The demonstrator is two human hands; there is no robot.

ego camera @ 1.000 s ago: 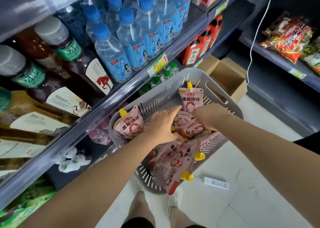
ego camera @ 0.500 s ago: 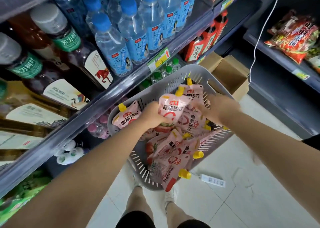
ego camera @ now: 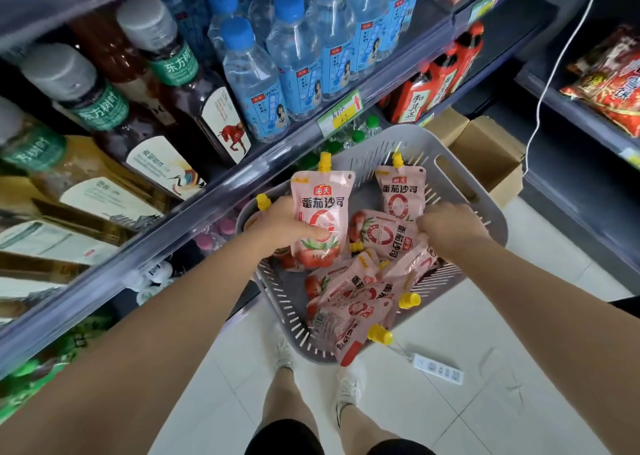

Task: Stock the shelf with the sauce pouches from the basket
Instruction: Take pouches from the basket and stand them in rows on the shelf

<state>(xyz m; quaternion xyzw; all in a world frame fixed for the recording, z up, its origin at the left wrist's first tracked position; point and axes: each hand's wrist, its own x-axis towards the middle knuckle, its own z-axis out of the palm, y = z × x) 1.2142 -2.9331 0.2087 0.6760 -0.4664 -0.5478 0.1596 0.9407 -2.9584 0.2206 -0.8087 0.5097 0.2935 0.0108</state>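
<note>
A grey slotted basket (ego camera: 485, 191) hangs at waist height in front of the drinks shelf (ego camera: 173, 236). Several pink sauce pouches with yellow caps (ego camera: 349, 302) lie piled inside it, and one pouch (ego camera: 403, 195) leans upright against the far wall. My left hand (ego camera: 280, 222) grips another pouch (ego camera: 320, 209) by its left side and holds it upright above the pile. At the basket's right side my right hand (ego camera: 450, 229) is curled over a pouch (ego camera: 414, 264); its fingertips are hidden.
Blue-capped water bottles (ego camera: 298, 56) and dark tea bottles (ego camera: 194, 108) fill the shelf on the left. Red bottles (ego camera: 422, 98) stand lower down. An open cardboard box (ego camera: 485, 150) and a white power strip (ego camera: 438, 368) lie on the tiled floor. Snack packets (ego camera: 616, 84) sit at right.
My left hand has taken a pouch from the pile and raised it upright. My right hand has shifted slightly to the right inside the basket.
</note>
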